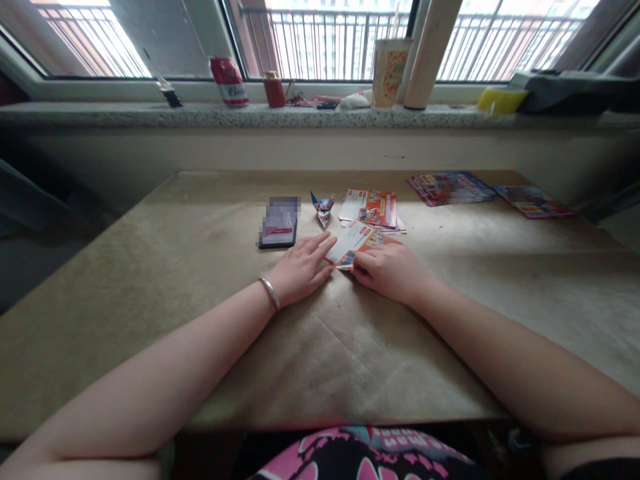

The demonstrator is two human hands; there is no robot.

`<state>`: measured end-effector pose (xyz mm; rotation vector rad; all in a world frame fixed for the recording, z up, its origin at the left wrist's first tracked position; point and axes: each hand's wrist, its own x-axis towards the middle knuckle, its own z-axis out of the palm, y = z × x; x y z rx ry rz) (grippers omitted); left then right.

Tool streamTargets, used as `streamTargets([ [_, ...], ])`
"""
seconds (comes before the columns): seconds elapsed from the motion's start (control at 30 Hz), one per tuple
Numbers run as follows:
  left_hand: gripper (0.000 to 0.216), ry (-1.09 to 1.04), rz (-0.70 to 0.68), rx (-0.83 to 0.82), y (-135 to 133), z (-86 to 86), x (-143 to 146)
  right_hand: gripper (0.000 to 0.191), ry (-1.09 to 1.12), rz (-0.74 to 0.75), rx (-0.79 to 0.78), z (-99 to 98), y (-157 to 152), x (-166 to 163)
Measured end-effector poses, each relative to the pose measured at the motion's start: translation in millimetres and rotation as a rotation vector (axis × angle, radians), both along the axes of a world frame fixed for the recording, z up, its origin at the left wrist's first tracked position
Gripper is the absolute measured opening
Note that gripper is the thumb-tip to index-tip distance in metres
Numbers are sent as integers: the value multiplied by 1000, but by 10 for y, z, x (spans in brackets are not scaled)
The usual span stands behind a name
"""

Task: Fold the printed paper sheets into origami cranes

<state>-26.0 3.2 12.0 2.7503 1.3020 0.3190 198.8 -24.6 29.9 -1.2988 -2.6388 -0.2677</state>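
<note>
A printed paper sheet [351, 240], white on the left and orange with cartoon figures on the right, lies on the table between my hands. My left hand [302, 268], a silver bangle at its wrist, rests flat with fingers stretched out at the sheet's left edge. Curled over the sheet's lower right part is my right hand [391, 271], with its fingers closed on the paper near the front edge. Beyond the sheet lie more papers with the same print [383, 208]. A folded paper crane [324, 212] stands to their left.
A phone-like device [280, 225], partly blurred, lies left of the crane. Colourful printed papers [450, 188] are at the far right of the brown-covered table [320, 360]. The windowsill [300, 119] holds a red can [230, 83], a patterned cup [389, 73] and a yellow object [501, 101].
</note>
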Motion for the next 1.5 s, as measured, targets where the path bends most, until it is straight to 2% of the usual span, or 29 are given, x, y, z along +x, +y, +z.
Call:
streamTargets([
  [0.13, 52, 101, -90, 18, 8, 1, 5, 27, 75, 126, -113, 24, -48, 8],
  [0.23, 50, 113, -98, 10, 7, 9, 6, 22, 113, 245, -242, 51, -10, 85],
  [0.37, 46, 86, -123, -20, 10, 28, -9, 34, 112, 269, -273, 88, 69, 214],
  [0.5, 35, 43, -175, -25, 12, 48, -22, 44, 90, 251, -314, 105, 114, 296],
  [0.6, 31, 5, -187, -25, 5, 53, -15, 43, 98, 242, -340, 115, 117, 320],
  [0.8, 49, 30, -128, -28, -20, 37, 11, 41, 137, 285, -396, 160, 101, 343],
  [0.93, 51, 77, -113, -53, -4, 21, -7, 39, 159, 288, -474, 198, 100, 381],
  [1.13, 62, 108, -142, -83, 8, 28, -33, 18, 177, 327, -572, 241, 126, 440],
  [1.23, 63, 114, -199, -100, -22, 57, -29, 8, 195, 347, -631, 268, 131, 448],
  [1.33, 61, 127, -255, -110, -46, 78, -20, 9, 252, 351, -728, 293, 115, 439],
  [1.4, 58, 124, -279, -118, -47, 84, -15, 13, 266, 310, -794, 303, 96, 423],
  [1.5, 53, 97, -311, -145, -38, 93, -8, 15, 261, 161, -829, 297, 78, 391],
])
